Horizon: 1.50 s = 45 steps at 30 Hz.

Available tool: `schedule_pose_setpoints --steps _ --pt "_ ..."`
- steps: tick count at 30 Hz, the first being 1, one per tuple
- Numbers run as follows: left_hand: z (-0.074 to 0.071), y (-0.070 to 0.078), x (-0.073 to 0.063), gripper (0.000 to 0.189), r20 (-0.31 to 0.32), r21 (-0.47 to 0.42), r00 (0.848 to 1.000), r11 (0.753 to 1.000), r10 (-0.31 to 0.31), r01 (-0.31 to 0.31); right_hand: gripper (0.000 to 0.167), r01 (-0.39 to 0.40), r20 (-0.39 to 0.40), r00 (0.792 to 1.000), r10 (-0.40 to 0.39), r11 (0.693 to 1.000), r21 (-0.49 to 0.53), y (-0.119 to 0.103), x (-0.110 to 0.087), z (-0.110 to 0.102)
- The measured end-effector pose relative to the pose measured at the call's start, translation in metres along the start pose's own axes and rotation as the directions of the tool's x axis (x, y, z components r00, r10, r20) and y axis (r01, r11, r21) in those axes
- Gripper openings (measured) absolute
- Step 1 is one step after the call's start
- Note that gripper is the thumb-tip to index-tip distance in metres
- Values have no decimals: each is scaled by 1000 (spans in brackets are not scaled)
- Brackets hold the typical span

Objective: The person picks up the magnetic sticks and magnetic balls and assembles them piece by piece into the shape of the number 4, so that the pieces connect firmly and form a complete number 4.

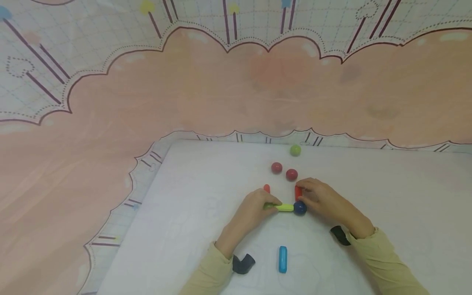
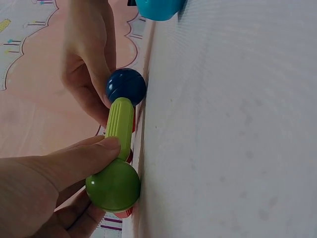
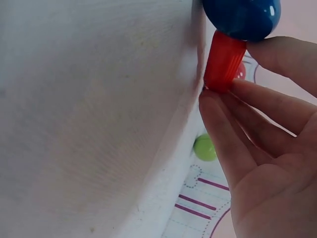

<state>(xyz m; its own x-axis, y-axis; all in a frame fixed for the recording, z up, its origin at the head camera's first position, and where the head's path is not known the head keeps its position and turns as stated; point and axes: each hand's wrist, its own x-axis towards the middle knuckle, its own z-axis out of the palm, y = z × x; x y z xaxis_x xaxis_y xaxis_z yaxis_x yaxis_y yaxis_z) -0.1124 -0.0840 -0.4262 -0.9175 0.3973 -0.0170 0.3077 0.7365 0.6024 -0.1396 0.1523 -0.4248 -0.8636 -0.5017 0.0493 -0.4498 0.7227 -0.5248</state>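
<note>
A yellow-green rod (image 1: 285,207) joins a dark blue ball (image 1: 300,207) to a green ball (image 2: 113,185). My left hand (image 1: 252,209) pinches this rod beside the green ball, its thumb lying along the rod. My right hand (image 1: 326,200) holds a red rod (image 3: 225,62) between thumb and fingers. One end of that red rod meets the blue ball, and the rod points away toward the far side. Another red rod (image 1: 266,188) shows just past my left fingers, partly hidden by them.
Two red balls (image 1: 276,167) (image 1: 291,175) and a light green ball (image 1: 295,150) lie farther back on the white table (image 1: 206,172). A blue rod (image 1: 282,259) lies nearer. Dark angled pieces (image 1: 243,264) (image 1: 340,235) show beside both sleeves. A patterned pink cloth (image 1: 236,90) stretches beyond the table edge.
</note>
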Motion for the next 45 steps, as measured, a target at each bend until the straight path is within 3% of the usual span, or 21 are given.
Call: schedule_pose_setpoints --steps 20,32,39,45 --pt "-3 2 0 22 3 23 1000 999 29 -29 35 10 6 1000 -10 999 48 4 0 -1" --pt "-11 1 -11 17 -105 -1 994 1000 30 -31 32 14 7 1000 -14 1000 21 2 3 -1" --pt "-11 -3 -16 22 -130 -77 990 996 -59 49 35 -3 9 1000 3 1000 -30 -2 5 -5" --pt "-9 -4 -17 27 -131 -72 987 994 -90 81 40 -71 -6 997 71 997 -31 -2 9 -9"
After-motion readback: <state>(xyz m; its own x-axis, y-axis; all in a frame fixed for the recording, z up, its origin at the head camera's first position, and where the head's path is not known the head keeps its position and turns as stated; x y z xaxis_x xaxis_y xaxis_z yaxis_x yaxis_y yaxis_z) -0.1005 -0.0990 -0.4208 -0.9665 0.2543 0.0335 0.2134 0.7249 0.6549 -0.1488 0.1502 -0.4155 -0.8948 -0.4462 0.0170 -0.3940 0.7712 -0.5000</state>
